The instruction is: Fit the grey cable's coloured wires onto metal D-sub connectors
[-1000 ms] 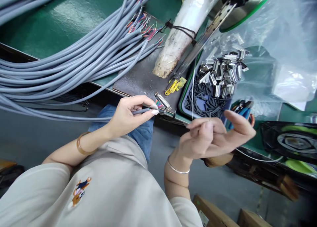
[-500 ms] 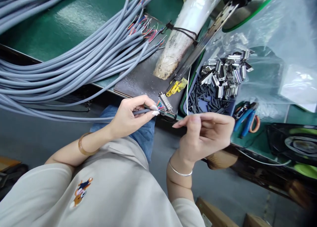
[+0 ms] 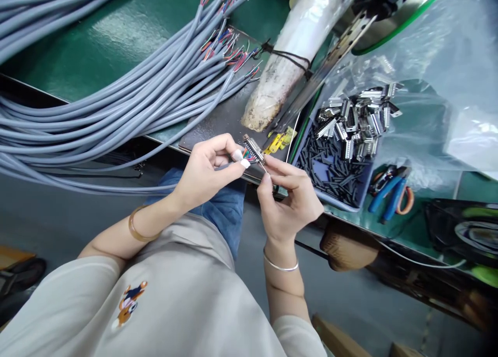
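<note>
My left hand (image 3: 212, 165) is closed in a pinch on the end of a grey cable, mostly hidden by the fingers. Its thin coloured wires (image 3: 249, 157) reach the pin side of a metal D-sub connector (image 3: 254, 148) at the front edge of the dark plate (image 3: 218, 126). From the other side, my right hand (image 3: 290, 193) pinches a thin pale wire that looks like solder wire (image 3: 263, 166), its end close to the connector. A pale strand (image 3: 293, 137) runs down behind the right fingers. Just beyond the connector lies a yellow clip-like piece (image 3: 279, 141), below a slanting metal rod (image 3: 311, 82).
Grey cables (image 3: 128, 103) with stripped ends spread across the left. A blue bin (image 3: 360, 204) holds small black tubes (image 3: 327, 170) and several metal connectors (image 3: 354, 121). Blue-handled pliers (image 3: 389, 191) lie to its right. A white wrapped post (image 3: 284, 61) stands behind the plate.
My right hand has moved left and inward, bringing the thin wire to the connector. The connector has shifted slightly up and left, and my left hand stays closed beside it.
</note>
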`<move>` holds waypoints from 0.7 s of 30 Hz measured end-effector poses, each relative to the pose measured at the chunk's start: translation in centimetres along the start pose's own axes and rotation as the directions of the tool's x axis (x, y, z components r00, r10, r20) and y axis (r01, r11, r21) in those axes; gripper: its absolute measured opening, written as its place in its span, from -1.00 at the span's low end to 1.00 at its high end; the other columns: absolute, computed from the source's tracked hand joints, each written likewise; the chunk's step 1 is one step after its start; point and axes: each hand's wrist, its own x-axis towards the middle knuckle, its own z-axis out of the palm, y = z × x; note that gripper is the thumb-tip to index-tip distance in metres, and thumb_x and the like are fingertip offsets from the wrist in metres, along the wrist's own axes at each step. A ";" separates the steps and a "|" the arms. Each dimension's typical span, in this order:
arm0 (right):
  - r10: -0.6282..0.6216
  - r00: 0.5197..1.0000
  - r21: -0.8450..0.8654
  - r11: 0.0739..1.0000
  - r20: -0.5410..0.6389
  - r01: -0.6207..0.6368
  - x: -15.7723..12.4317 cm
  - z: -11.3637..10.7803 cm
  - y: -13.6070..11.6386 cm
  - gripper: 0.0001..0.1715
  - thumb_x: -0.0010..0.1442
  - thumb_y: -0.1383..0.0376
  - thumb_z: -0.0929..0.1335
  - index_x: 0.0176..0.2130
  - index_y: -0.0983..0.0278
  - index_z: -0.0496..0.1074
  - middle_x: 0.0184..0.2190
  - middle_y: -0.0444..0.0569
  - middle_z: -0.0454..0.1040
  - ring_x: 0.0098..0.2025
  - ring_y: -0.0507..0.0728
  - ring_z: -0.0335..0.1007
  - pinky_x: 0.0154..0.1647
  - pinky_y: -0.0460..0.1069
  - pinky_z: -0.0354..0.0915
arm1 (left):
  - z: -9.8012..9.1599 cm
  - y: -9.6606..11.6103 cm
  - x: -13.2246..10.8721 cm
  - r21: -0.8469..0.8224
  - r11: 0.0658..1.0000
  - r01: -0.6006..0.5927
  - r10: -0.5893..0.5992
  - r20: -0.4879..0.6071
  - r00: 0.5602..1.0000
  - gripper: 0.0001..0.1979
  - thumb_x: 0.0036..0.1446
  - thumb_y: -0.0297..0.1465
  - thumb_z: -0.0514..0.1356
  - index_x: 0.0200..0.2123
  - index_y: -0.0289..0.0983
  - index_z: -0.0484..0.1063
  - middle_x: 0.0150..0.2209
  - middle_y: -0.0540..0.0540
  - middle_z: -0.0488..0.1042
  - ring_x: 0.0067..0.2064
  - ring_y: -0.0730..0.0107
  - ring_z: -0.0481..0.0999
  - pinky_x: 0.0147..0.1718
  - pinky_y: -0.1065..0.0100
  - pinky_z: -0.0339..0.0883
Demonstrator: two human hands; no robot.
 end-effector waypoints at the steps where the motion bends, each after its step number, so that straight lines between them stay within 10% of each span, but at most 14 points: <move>1: -0.001 1.000 0.000 1.000 0.000 0.001 0.1 0.0 0.1 -0.85 0.25 0.43 0.41 -0.26 0.19 0.39 -0.09 0.00 0.67 -0.14 0.13 0.67 -0.17 0.04 0.61 | 0.1 0.0 0.1 0.005 1.000 -0.003 0.003 -0.008 1.000 -0.78 -0.06 -0.46 0.36 -0.47 -0.29 0.32 -0.36 -0.02 0.47 -0.48 0.67 0.30 -0.56 0.57 0.15; 21: -0.049 0.999 -0.114 0.992 -0.010 0.047 1.8 0.0 0.1 -0.94 0.26 0.36 0.44 -0.24 0.17 0.53 -0.15 -0.02 0.69 -0.18 0.18 0.68 -0.17 0.11 0.63 | 0.5 1.1 0.8 0.133 0.988 -0.073 0.074 -0.004 0.997 -0.77 0.04 -0.44 0.33 -0.45 -0.26 0.28 -0.38 0.00 0.44 -0.46 0.62 0.30 -0.54 0.52 0.19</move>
